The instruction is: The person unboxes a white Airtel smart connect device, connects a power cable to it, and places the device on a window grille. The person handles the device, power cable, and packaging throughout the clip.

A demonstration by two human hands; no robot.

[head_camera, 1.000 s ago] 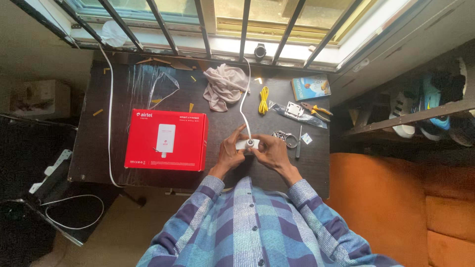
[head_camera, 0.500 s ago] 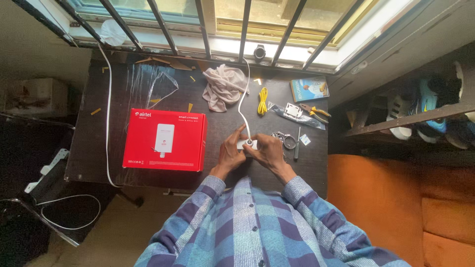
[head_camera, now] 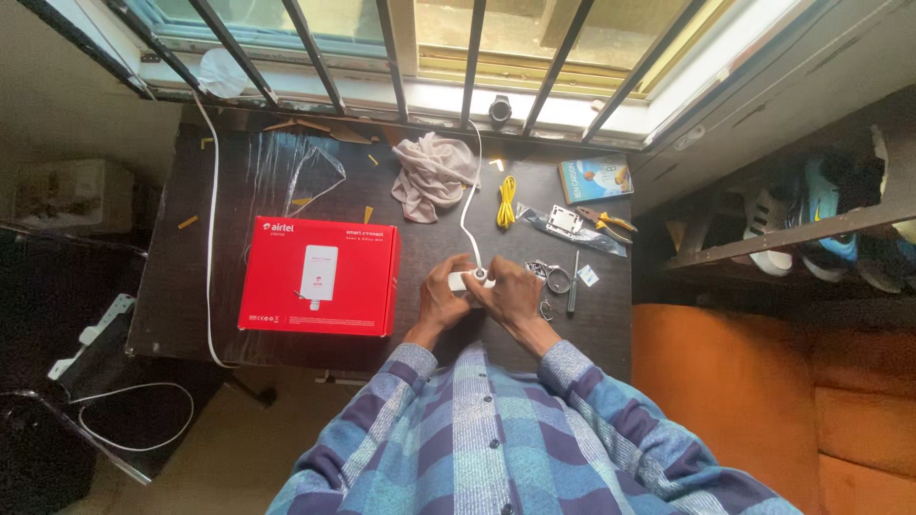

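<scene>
My left hand (head_camera: pixel 441 301) and right hand (head_camera: pixel 510 298) both closed round small white plastic adapter (head_camera: pixel 471 280) at frame centre, smooth white cable (head_camera: pixel 468 205) rising from it, glossy red cardboard box (head_camera: pixel 320 277) left, dark table (head_camera: pixel 239 195) beneath.

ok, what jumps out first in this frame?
The big red box lying flat on the dark table, left of the hands. Next, the left hand and right hand gripping a small white device whose white cable runs up toward the barred window.
</scene>
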